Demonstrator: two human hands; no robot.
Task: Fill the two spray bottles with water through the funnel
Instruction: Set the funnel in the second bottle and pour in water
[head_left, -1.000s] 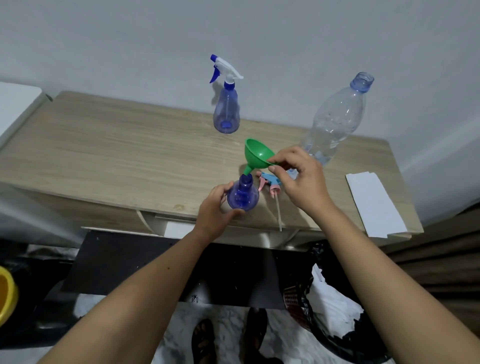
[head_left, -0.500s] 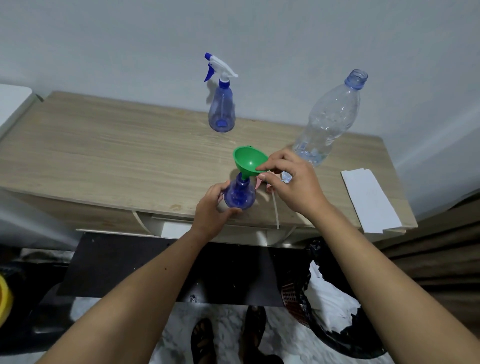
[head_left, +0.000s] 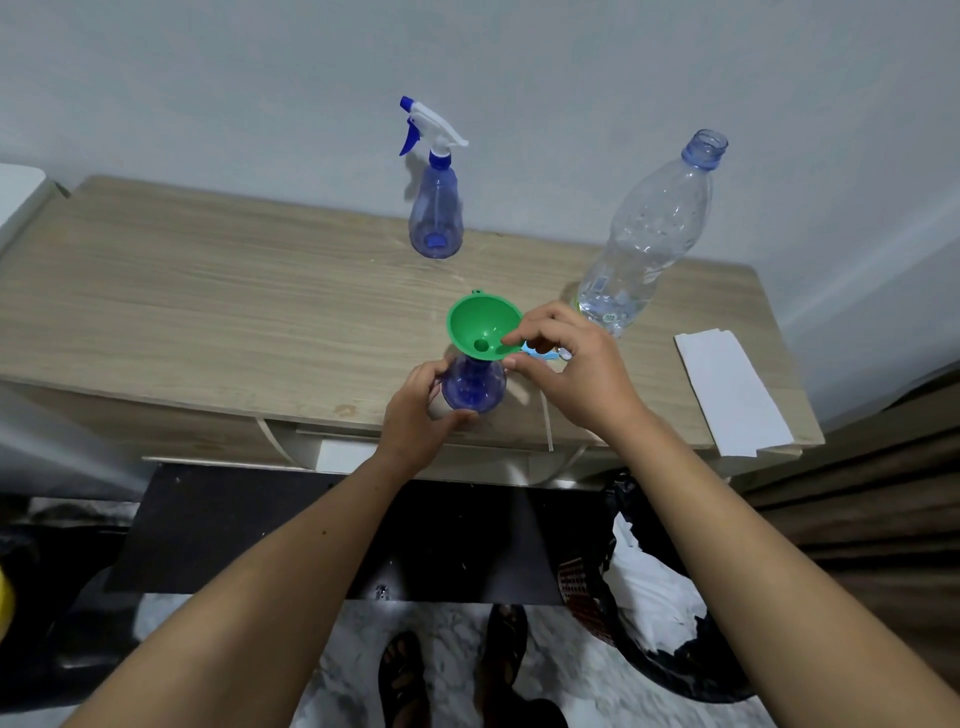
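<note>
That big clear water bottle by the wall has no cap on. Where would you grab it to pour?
Grip the water bottle around its wide middle, coming from the front right with the right hand, I would judge. It stands upright with its open neck at the top, so a side grip keeps the mouth free to tip toward the green funnel on its left.

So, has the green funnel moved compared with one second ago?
Yes. The green funnel has come down and now sits upright over the near spray bottle, its rim pinched by the right hand; earlier it was tilted above the neck.
</note>
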